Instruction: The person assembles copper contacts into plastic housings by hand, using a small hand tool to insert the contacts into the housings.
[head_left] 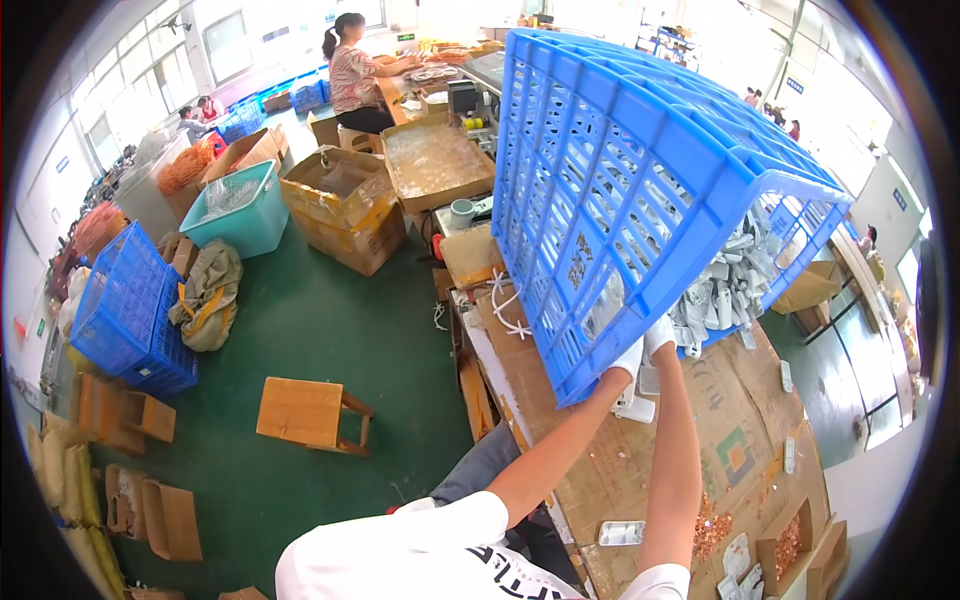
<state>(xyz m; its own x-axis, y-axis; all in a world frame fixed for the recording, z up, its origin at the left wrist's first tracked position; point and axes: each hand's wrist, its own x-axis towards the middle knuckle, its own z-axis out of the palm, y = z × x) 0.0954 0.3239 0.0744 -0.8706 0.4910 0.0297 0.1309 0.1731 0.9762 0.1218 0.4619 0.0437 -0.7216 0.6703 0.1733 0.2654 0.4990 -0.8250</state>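
A big blue plastic crate [692, 250] lies tipped on its side on the cardboard-covered table [700, 420]. A heap of small white and grey plastic parts [725, 290] fills its open mouth. My left hand [627, 362], in a white glove, is at the crate's near lower rim, its fingers hidden behind the rim. Close beside it, my right hand [659, 334], gloved too, reaches into the mouth at the heap's edge; its fingers are out of sight among the parts. A few white parts [636, 408] lie on the table just below my hands.
Copper-coloured bits [710, 528] are scattered at the table's near right, beside a small open carton [785, 545]. On the green floor to the left stand a wooden stool [300, 411], a large carton [345, 215], a turquoise tub [240, 215] and blue crates [130, 310]. A person [357, 85] sits at the far bench.
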